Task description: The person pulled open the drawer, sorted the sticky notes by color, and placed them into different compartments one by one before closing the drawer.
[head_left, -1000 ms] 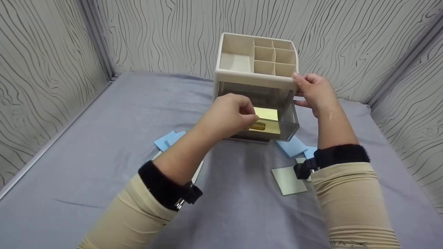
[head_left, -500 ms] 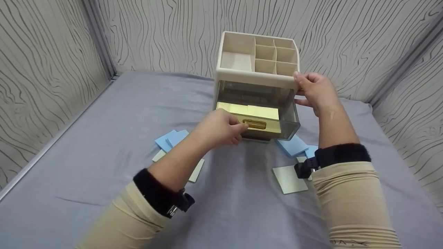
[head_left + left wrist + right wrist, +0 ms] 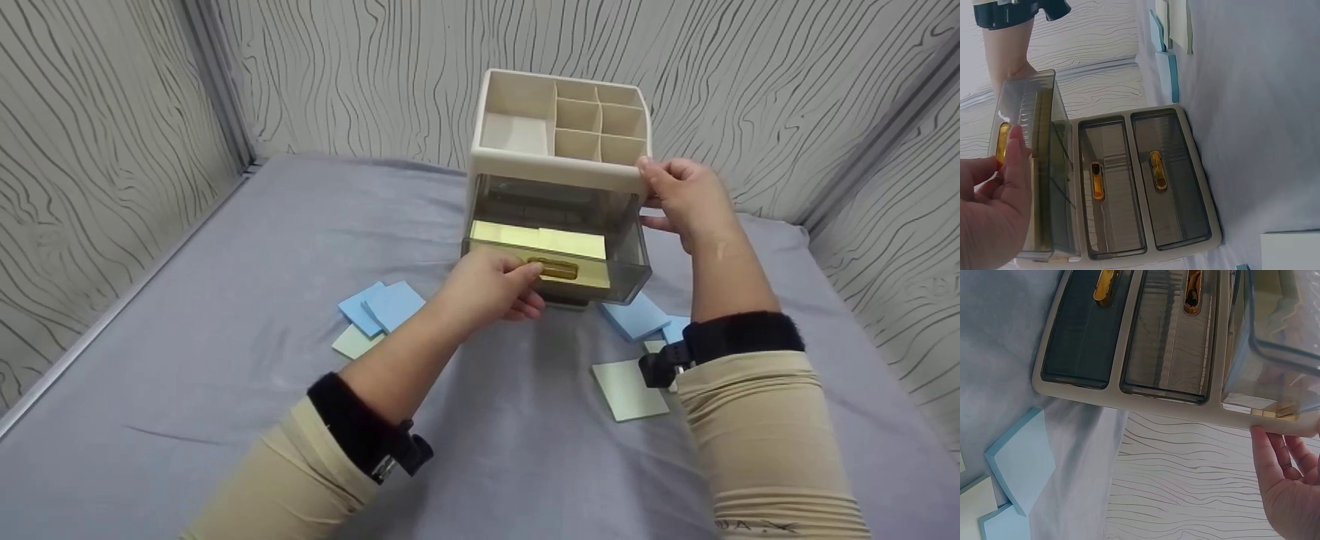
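A cream desk organizer (image 3: 555, 161) stands at the back of the table, its top smoky drawer (image 3: 630, 281) pulled out. Yellow sticky note pads (image 3: 574, 241) lie side by side inside that drawer. My left hand (image 3: 487, 289) is at the drawer front, thumb and fingers pinching the gold handle (image 3: 555, 268); the left wrist view shows the same handle (image 3: 1003, 140) between the fingertips. With my right hand (image 3: 686, 199) I hold the organizer's right upper side, thumb at the front corner, fingers along the side wall. In the right wrist view, the right hand's fingertips (image 3: 1278, 444) touch the cream frame.
Blue pads (image 3: 394, 306) and a pale green pad (image 3: 356, 343) lie left of the organizer. More blue pads (image 3: 636, 316) and pale green pads (image 3: 630, 390) lie at the right. Two lower drawers (image 3: 1112, 191) are closed. Patterned wall panels (image 3: 360, 82) enclose the table.
My left hand has come down from above the drawer's front edge to the handle, uncovering the yellow pads inside. The right hand keeps its hold on the organizer.
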The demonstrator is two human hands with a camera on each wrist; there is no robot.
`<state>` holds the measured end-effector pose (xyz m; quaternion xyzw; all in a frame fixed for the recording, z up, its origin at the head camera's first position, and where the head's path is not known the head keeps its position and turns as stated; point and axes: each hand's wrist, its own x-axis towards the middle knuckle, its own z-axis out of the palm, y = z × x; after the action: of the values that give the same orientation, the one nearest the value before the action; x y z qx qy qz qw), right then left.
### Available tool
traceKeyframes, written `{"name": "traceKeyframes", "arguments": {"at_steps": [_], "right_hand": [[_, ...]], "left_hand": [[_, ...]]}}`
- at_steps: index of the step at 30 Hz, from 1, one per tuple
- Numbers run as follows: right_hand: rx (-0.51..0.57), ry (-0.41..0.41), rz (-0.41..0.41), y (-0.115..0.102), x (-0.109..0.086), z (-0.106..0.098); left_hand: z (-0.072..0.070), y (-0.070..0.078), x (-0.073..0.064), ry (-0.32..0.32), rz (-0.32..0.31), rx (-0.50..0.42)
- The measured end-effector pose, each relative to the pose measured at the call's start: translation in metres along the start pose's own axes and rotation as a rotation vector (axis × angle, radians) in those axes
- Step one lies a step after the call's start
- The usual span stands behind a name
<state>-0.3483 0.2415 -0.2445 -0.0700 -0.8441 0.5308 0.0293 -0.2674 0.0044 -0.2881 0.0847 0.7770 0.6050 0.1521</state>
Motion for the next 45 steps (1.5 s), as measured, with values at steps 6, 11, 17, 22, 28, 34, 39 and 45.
{"name": "traceKeyframes", "arguments": {"at_steps": [6, 11, 17, 22, 28, 34, 39, 45], "right_hand": [[0.004, -0.001, 0.007, 0.000, 0.001, -0.002], [0.003, -0.003, 0.010, 0.001, 0.002, -0.002], [-0.001, -0.005, 0.019, 0.001, 0.002, -0.002], [-0.002, -0.006, 0.024, 0.001, 0.002, -0.001], [0.012, -0.013, 0.026, 0.001, 0.004, -0.001], [0.031, -0.009, 0.011, 0.001, 0.003, -0.002], [0.044, -0.011, -0.008, 0.002, 0.002, -0.001], [0.042, -0.006, -0.015, 0.000, 0.003, -0.001]], "left_hand": [[0.001, 0.004, 0.006, -0.003, -0.011, -0.107], [0.002, 0.008, 0.015, 0.013, -0.017, -0.157], [0.002, 0.008, 0.028, 0.061, -0.050, -0.149], [0.002, 0.008, 0.040, 0.090, -0.050, -0.180], [0.003, 0.009, 0.056, 0.148, -0.037, -0.194], [0.003, 0.012, 0.070, 0.188, -0.030, -0.160], [0.002, 0.013, 0.079, 0.212, -0.023, -0.118], [-0.001, 0.014, 0.087, 0.234, -0.021, -0.122]]}}
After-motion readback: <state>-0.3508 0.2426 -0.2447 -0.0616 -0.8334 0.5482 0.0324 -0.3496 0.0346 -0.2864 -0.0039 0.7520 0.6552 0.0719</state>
